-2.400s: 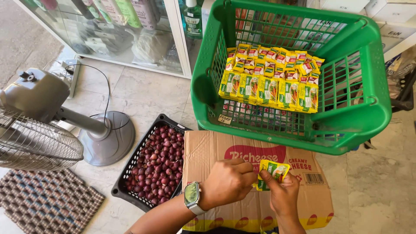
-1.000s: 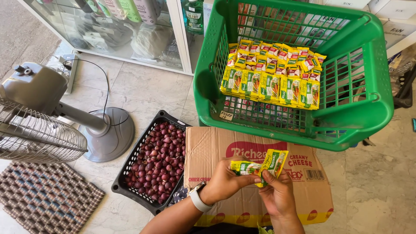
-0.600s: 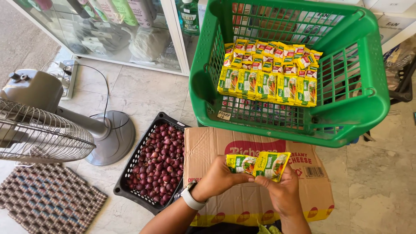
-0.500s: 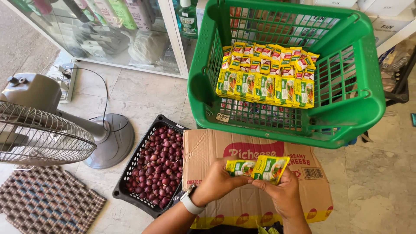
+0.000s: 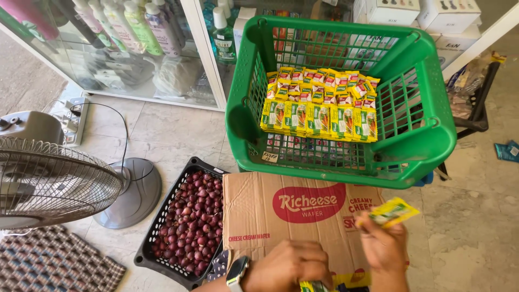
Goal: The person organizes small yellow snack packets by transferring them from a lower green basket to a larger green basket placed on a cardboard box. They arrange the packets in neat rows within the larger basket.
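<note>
My right hand (image 5: 383, 247) pinches a small yellow-green sachet (image 5: 393, 212) and holds it up over the right part of a cardboard box (image 5: 281, 216). My left hand (image 5: 287, 266), with a watch on its wrist, is closed at the bottom edge of the frame on more yellow sachets (image 5: 312, 286), mostly hidden. Beyond the box sits a green plastic basket (image 5: 427, 146) with rows of the same yellow sachets (image 5: 319, 111) laid across its floor.
A black crate of red onions (image 5: 189, 227) stands left of the box. A grey floor fan (image 5: 51, 181) and a woven mat (image 5: 51, 265) fill the left side. A glass cabinet with bottles (image 5: 124, 48) stands behind. White boxes (image 5: 427, 11) are at top right.
My hands have come apart: the right one lifted a single sachet up and to the right, while the left dropped toward the bottom edge with the other sachets.
</note>
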